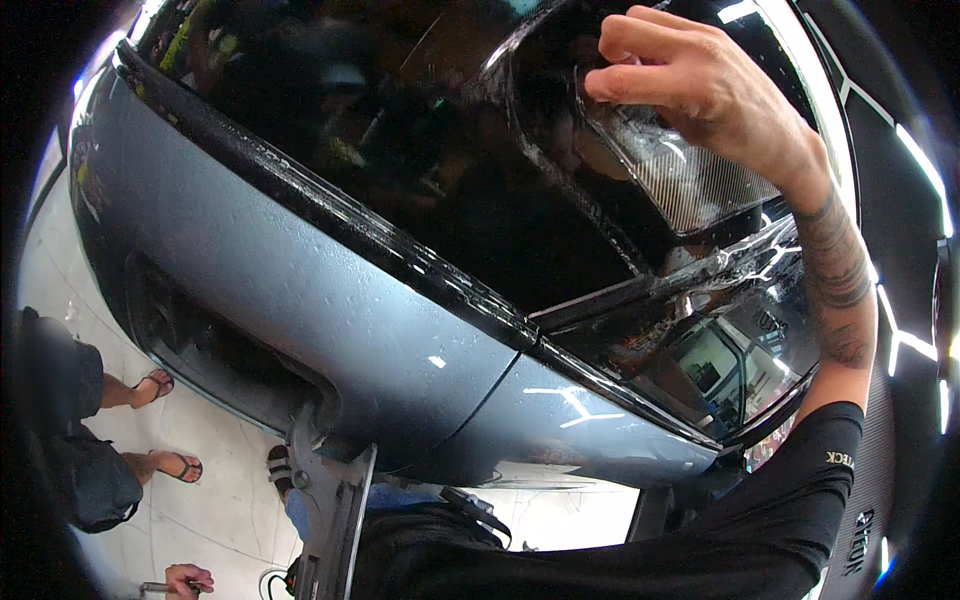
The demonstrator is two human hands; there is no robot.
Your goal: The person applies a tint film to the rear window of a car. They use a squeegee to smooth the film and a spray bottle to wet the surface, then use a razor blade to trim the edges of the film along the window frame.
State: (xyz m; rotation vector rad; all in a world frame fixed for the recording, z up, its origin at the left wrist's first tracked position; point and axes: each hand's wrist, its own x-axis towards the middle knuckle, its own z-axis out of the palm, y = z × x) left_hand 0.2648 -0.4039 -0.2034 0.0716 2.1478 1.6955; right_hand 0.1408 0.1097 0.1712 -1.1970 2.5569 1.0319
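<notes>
My right hand (690, 80) is raised over the wet dark window (400, 190) of a blue-grey car. Its fingers are curled together close to the glass; whatever they pinch, if anything, cannot be made out. Wet, wrinkled edges like those of a clear film (560, 170) run across the pane beneath it. At the bottom left edge a hand that seems to be my left hand (190, 578) is closed round a thin metal tool (155, 588). Its forearm is cut off by the picture's edge. A grey flat-bladed tool (335, 520) stands out in front of my black shirt.
The car's blue-grey body panel (290, 260), dotted with water, spans the middle, with a dark recess (210, 340) low on it. Another person's sandalled feet (180, 465) stand on the light tiled floor (220, 510) at left. A dark wall (900, 190) with light strips rises at right.
</notes>
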